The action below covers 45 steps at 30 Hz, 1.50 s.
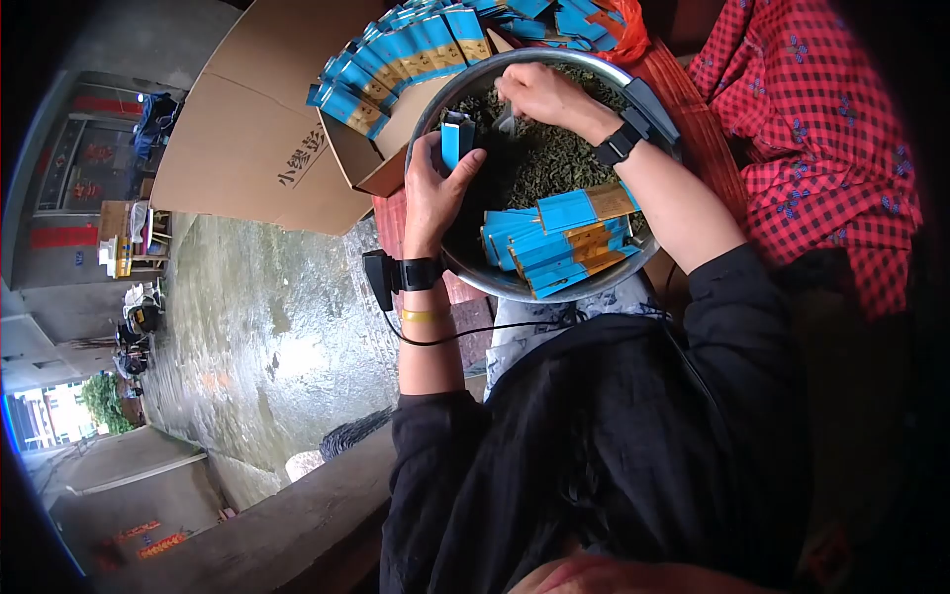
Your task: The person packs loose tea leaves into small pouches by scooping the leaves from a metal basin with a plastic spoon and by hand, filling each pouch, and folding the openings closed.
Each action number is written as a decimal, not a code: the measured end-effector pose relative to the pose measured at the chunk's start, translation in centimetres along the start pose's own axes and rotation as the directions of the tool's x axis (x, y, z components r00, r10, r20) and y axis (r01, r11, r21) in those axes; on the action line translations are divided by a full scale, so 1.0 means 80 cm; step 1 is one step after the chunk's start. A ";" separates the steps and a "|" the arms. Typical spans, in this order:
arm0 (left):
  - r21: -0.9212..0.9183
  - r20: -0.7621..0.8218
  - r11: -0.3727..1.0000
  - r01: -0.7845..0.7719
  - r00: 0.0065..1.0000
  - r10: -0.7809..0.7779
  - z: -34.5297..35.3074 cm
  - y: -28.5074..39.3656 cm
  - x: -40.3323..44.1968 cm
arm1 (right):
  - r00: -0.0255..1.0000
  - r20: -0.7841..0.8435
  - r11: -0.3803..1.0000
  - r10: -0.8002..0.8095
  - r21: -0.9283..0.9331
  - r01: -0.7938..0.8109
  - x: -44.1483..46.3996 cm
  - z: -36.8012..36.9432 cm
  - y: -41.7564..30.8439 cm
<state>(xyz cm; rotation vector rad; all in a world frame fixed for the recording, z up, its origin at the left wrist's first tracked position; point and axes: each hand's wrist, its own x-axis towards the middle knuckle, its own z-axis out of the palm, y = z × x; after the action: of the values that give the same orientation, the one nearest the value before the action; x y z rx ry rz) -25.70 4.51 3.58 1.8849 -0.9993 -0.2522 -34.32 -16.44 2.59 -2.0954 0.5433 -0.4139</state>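
My left hand (440, 185) holds a blue packet (452, 146) upright, its dark top open, at the left side of a large metal bowl (482, 280). Dark green dried leaves (557, 159) fill much of the bowl. Over the leaves, my right hand (536, 92) is closed around a small, partly hidden scoop-like object (506, 121) near the packet's mouth. Several flat blue and gold packets (569, 241) lie in the bowl's near part.
An open cardboard box (259, 129) beyond the bowl holds rows of blue and gold packets (421, 49). More packets lie by a red plastic bag (623, 32). Red checkered cloth (821, 129) hangs at the right. A black cable (465, 335) runs from my left wrist.
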 end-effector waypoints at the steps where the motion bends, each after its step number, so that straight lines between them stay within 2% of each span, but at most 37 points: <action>1: 0.009 0.001 1.000 0.006 1.000 -0.006 0.000 -0.001 0.000 | 1.000 0.001 1.000 -0.002 -0.001 0.002 0.001 -0.001 0.000; 2: 0.009 -0.002 1.000 0.007 1.000 -0.007 0.000 -0.002 0.000 | 0.984 -0.150 0.995 -0.097 -0.013 0.096 0.001 -0.004 0.001; 4: 0.010 0.008 1.000 -0.002 1.000 0.002 -0.001 -0.001 -0.001 | 0.880 -0.395 0.956 -0.266 0.008 0.293 -0.004 -0.006 -0.007; 5: 0.011 0.006 1.000 -0.001 1.000 0.001 -0.001 -0.004 -0.001 | 0.880 -0.393 0.956 -0.267 0.010 0.294 -0.006 -0.008 -0.010; 7: 0.037 -0.006 0.998 -0.058 0.998 0.058 0.001 -0.010 0.002 | 0.856 -0.420 0.906 -0.302 0.154 0.395 -0.010 -0.014 -0.021; 13: 0.077 0.025 0.997 0.011 1.000 -0.013 -0.002 0.006 -0.003 | 0.843 -0.299 0.881 -0.448 0.014 0.473 -0.030 0.001 -0.039; 15: 0.061 0.033 0.998 0.000 0.999 -0.002 -0.001 -0.003 0.001 | 0.708 -0.254 0.752 -0.659 -0.207 0.626 -0.041 0.009 -0.049; 19: 0.034 0.034 0.999 -0.020 0.999 0.019 -0.001 -0.002 0.001 | 0.631 -0.204 0.662 -0.749 -0.177 0.728 -0.046 0.016 -0.057; 23: 0.067 0.034 0.998 -0.011 0.999 0.009 -0.001 -0.007 0.002 | 0.613 -0.211 0.648 -0.761 -0.247 0.720 -0.041 0.008 -0.054; 26: 0.039 0.028 0.999 0.005 1.000 -0.007 -0.001 -0.006 0.001 | 0.556 -0.337 0.647 -0.760 -0.308 0.698 -0.039 -0.003 -0.057; 31: 0.062 0.016 0.997 -0.039 0.999 0.038 0.000 -0.007 0.002 | 0.531 -0.330 0.620 -0.780 -0.303 0.723 -0.041 0.007 -0.056; 34: 0.067 0.045 0.998 -0.005 0.999 0.002 -0.002 0.000 -0.001 | 0.559 -0.297 0.631 -0.774 -0.298 0.716 -0.041 0.009 -0.053; 36: 0.088 0.042 0.996 0.013 0.999 -0.016 -0.003 0.006 -0.001 | 0.569 -0.422 0.698 -0.705 -0.271 0.663 -0.037 0.003 -0.052; 37: 0.109 0.042 0.994 0.028 0.999 -0.033 -0.003 0.007 -0.001 | 0.569 -0.421 0.697 -0.706 -0.272 0.664 -0.036 -0.002 -0.051; 39: 0.064 0.009 0.998 0.009 1.000 -0.009 -0.002 0.004 -0.002 | 0.661 -0.508 0.818 -0.552 -0.175 0.548 -0.034 -0.014 -0.047; 41: 0.018 -0.017 1.000 -0.015 1.000 0.015 -0.001 0.004 -0.003 | 0.672 -0.504 0.833 -0.542 -0.214 0.511 -0.020 -0.015 -0.028; 43: -0.036 -0.067 0.999 0.011 0.998 -0.013 -0.003 0.007 -0.003 | 0.690 -0.412 0.803 -0.595 -0.320 0.502 -0.004 -0.008 -0.008; 45: 0.014 -0.072 1.000 0.025 0.997 -0.024 -0.004 0.011 -0.003 | 0.707 -0.359 0.791 -0.609 -0.347 0.505 -0.002 -0.002 0.004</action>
<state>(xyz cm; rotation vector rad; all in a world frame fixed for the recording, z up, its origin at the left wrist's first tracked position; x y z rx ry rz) -26.14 4.74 4.43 1.9075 -0.9323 -0.1898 -34.60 -16.60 2.41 -2.3716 0.1891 -1.2846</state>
